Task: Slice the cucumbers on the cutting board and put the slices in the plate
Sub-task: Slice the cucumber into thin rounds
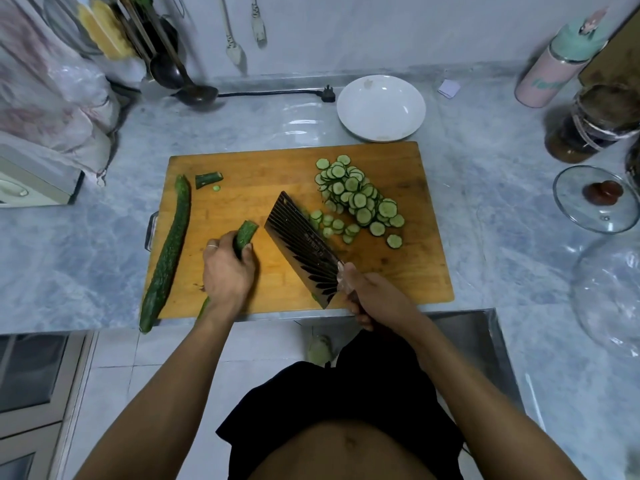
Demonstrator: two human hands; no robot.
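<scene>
Marbled tabletop [277, 126] carrying a wooden cutting board [263, 168]. Left hand [227, 271] grips the half-cut cucumber [246, 233], its long axis running up-right toward the cleaver [301, 247] clasped in the right hand [363, 296]. Slices [356, 195] lie beyond the blade; plate [381, 107] stands behind the board; a whole cucumber [169, 251] waits at left.

On the wooden board [277, 168] the left hand [227, 271] grips a cucumber piece [246, 233], its cut end pointing up-right. The right hand [367, 296] holds the cleaver [301, 247] by its handle, blade tilted, just beside that piece. A heap of slices [356, 197] lies right of the blade. A whole cucumber [168, 254] lies along the board's left edge. The white plate [381, 107] stands behind the board.
</scene>
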